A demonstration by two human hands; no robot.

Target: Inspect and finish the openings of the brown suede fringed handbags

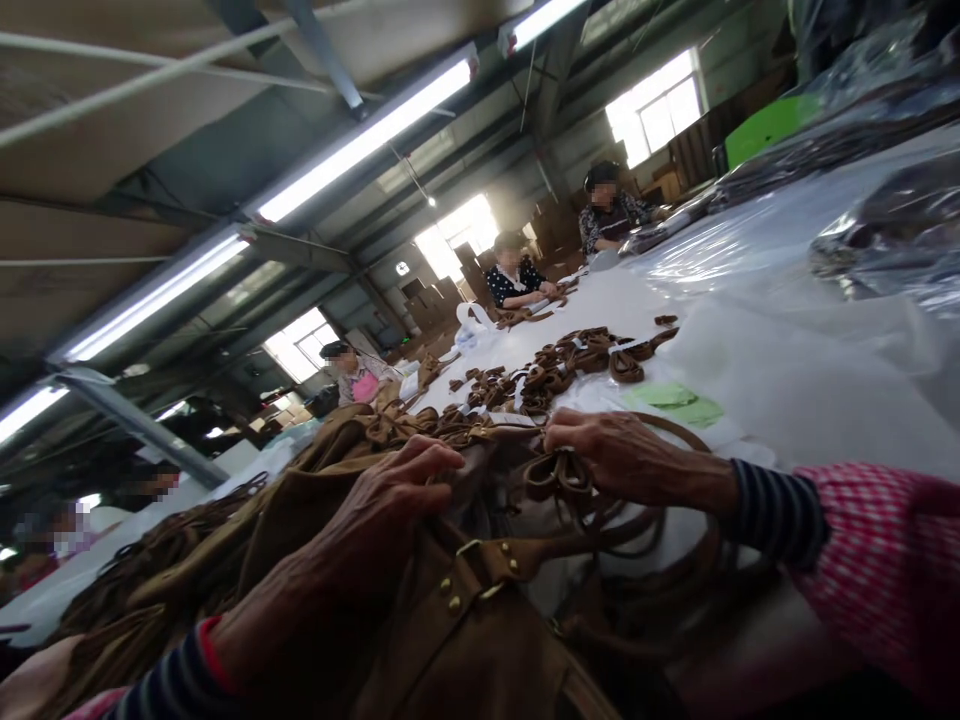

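Note:
A brown bag (465, 640) with a buckled strap and brass-coloured rivets fills the lower middle of the view, its mouth open. My left hand (401, 490) has its fingers curled on the bag's upper left edge. Over the bag's opening, my right hand (611, 455) is closed on a folded brown strap (559, 475), whose loops hang below the fingers. Greyish clear plastic shows inside the opening. The right fingertips are partly hidden behind the hand.
Bundles of brown straps (570, 360) lie on the white table beyond my hands. More brown bags (300, 490) are piled to the left. Green sheets (675, 400) and clear plastic bags (892, 225) lie to the right. Several people work around the table, one person (517, 275) opposite.

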